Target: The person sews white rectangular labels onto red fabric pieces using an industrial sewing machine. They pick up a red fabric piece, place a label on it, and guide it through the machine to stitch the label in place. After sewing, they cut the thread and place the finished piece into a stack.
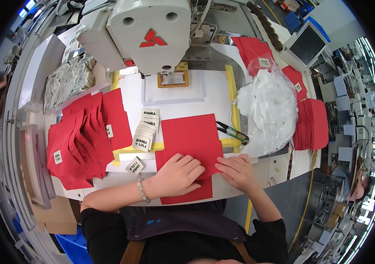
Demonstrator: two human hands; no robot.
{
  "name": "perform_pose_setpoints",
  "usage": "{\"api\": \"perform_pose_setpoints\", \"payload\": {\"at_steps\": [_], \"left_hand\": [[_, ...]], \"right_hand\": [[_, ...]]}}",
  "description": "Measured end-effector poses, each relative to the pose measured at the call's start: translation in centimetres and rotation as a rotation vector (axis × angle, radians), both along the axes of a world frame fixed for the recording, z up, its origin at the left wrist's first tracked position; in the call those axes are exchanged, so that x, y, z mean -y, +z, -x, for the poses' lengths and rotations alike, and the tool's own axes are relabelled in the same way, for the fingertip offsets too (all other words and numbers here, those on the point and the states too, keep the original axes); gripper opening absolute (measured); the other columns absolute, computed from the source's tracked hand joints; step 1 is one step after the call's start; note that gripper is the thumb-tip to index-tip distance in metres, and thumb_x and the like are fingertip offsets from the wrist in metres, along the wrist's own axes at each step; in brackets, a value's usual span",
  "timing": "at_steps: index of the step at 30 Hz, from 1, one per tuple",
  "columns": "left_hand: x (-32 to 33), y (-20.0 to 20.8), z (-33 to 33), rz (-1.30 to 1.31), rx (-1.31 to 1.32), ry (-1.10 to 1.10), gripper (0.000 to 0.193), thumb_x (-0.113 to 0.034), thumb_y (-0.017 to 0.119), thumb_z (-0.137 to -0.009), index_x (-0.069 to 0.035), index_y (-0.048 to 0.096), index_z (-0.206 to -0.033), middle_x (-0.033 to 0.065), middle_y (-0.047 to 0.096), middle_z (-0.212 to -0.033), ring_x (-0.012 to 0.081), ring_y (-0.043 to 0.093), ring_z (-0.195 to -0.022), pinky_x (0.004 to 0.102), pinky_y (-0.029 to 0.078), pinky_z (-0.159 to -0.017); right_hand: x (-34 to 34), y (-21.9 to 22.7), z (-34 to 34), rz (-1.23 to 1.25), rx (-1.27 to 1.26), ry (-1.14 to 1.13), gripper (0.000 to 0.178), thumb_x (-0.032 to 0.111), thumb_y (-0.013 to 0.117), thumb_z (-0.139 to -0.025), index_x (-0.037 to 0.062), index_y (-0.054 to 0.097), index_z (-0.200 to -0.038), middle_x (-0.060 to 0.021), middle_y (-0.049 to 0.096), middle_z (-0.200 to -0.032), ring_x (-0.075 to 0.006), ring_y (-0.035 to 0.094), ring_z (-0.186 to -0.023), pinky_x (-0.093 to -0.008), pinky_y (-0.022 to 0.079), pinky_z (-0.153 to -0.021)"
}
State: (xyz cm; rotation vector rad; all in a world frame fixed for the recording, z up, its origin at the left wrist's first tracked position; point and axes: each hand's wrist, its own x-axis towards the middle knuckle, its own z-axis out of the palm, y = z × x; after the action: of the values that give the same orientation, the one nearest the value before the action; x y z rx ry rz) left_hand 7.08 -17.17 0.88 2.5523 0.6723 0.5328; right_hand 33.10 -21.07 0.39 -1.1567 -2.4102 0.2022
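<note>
A flat red fabric piece (pixel 189 136) lies at the table's front edge, with more red fabric (pixel 187 197) showing beneath it. My left hand (pixel 178 174) rests on the piece, its fingers bent together at the lower edge and the thumb below them. At the piece's right corner, my right hand (pixel 237 171) pinches the edge between thumb and fingers. Cream printed labels (pixel 145 130) overlap in a small stack left of the fabric. Closer to my left forearm is a loose label (pixel 134 165). Green-handled snips (pixel 232 132) lie right of the fabric.
A sewing machine head (pixel 150 35) hangs above a tan clamp frame (pixel 173 79). Red fabric pieces (pixel 79 136) are piled at left, beside a box of pale bundles (pixel 68 83). A bag of white material (pixel 269 110) and more red pieces (pixel 311 123) stand at right.
</note>
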Motion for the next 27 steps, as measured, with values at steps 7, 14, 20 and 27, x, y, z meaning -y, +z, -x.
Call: {"api": "perform_pose_setpoints", "payload": {"at_steps": [7, 14, 20, 27], "left_hand": [[-3.6, 1.1, 0.3, 0.557, 0.116, -0.011, 0.023, -0.025, 0.078, -0.08, -0.003, 0.071, -0.082, 0.0077, 0.064, -0.082, 0.0246, 0.06, -0.081, 0.0355, 0.049, -0.074], [-5.3, 0.9, 0.5, 0.807, 0.091, -0.078, 0.025, -0.026, 0.078, -0.081, -0.002, 0.075, -0.087, 0.0091, 0.066, -0.081, 0.0221, 0.062, -0.076, 0.0326, 0.05, -0.071], [-5.5, 1.2, 0.6, 0.851, 0.073, -0.095, 0.022, -0.023, 0.079, -0.081, -0.002, 0.075, -0.088, 0.008, 0.066, -0.08, 0.0193, 0.062, -0.074, 0.031, 0.05, -0.07], [-5.9, 1.1, 0.8, 0.871, 0.098, -0.125, 0.019, -0.019, 0.077, -0.082, -0.002, 0.075, -0.088, 0.0075, 0.066, -0.079, 0.0184, 0.061, -0.073, 0.0297, 0.049, -0.068]], "right_hand": [[-0.7, -0.4, 0.6, 0.22, -0.383, -0.127, 0.025, 0.004, 0.076, -0.076, 0.0083, 0.071, -0.1, -0.0054, 0.072, -0.093, -0.0206, 0.063, -0.073, -0.0332, 0.044, -0.069], [-0.8, -0.4, 0.9, 0.218, -0.414, -0.139, 0.024, 0.003, 0.076, -0.076, 0.0077, 0.072, -0.099, -0.0057, 0.072, -0.092, -0.0212, 0.063, -0.072, -0.033, 0.047, -0.068], [-0.7, -0.5, 0.8, 0.222, -0.423, -0.151, 0.025, 0.002, 0.077, -0.075, 0.0077, 0.073, -0.099, -0.0058, 0.072, -0.093, -0.0215, 0.064, -0.073, -0.0333, 0.048, -0.069], [-0.7, -0.4, 0.7, 0.244, -0.424, -0.125, 0.026, 0.001, 0.076, -0.075, 0.0081, 0.073, -0.1, -0.0058, 0.073, -0.095, -0.0221, 0.066, -0.079, -0.033, 0.049, -0.071]]}}
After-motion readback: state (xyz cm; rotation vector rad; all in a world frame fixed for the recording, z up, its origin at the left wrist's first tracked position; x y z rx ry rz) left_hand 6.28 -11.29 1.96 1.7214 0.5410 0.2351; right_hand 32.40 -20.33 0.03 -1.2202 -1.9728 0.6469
